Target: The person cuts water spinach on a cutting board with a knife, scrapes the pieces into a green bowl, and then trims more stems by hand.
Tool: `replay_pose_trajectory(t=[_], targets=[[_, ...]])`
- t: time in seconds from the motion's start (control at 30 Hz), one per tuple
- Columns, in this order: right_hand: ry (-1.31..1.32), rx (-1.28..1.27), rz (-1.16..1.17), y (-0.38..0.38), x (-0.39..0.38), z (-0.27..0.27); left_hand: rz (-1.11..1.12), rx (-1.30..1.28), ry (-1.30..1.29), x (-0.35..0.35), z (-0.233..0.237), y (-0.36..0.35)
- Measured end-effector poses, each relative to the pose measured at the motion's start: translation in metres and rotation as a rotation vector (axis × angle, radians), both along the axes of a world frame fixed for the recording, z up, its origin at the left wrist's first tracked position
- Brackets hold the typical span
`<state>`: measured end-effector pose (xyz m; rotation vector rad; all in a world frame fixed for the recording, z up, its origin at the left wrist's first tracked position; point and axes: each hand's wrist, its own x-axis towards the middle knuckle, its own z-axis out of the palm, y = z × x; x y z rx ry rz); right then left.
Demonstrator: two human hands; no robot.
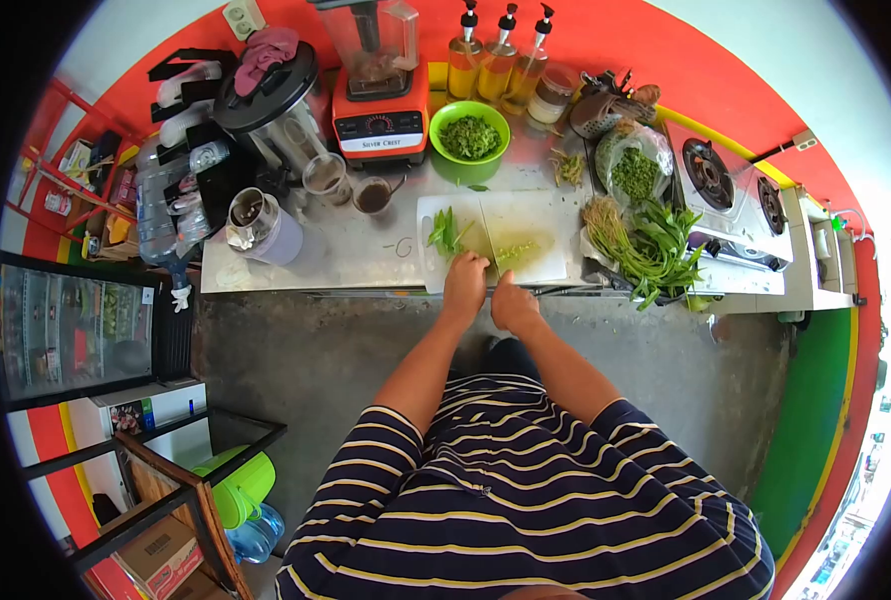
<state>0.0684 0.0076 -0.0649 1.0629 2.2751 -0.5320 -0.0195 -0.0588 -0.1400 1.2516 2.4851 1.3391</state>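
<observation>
A white cutting board (546, 215) lies at the counter's front edge. My right hand (514, 304) is closed at its lower edge around the handle of a knife (490, 235), whose thin blade points away from me across the board. My left hand (467, 285) is at the board just left of the blade, fingers closed on the lower end of some long green leaves (446, 232). Right of the blade are small chopped green pieces (514, 252) on a wet, greenish patch. My fingers partly cover what the left hand grips.
Behind the board stands a green bowl (436, 135) of chopped greens. To the right lie leafy stems (656, 245), a plastic bag of greens (638, 170) and a gas stove (711, 175). A red blender (378, 120), cups (373, 196) and pump bottles (496, 65) line the back and left.
</observation>
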Motion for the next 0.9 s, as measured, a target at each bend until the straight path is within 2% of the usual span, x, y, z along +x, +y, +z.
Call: replay_pose_trajectory(t=[0.17, 0.37, 0.53, 0.73, 0.9], targets=[[-0.014, -0.052, -0.014, 0.007, -0.009, 0.013, -0.032, -0.021, -0.039, -0.004, 0.001, -0.001], [0.027, 0.007, -0.033, -0.017, 0.005, -0.005, -0.014, -0.026, -0.067, -0.007, 0.004, -0.001], [0.06, -0.015, 0.07, 0.007, -0.007, -0.002, 0.024, -0.029, -0.087, -0.004, 0.005, -0.002], [0.066, -0.038, 0.041, 0.004, 0.003, -0.008, 0.064, -0.062, -0.107, -0.001, 0.009, -0.002], [0.079, -0.048, 0.148, 0.025, -0.006, -0.001, 0.1, -0.105, -0.115, -0.001, 0.011, 0.0]])
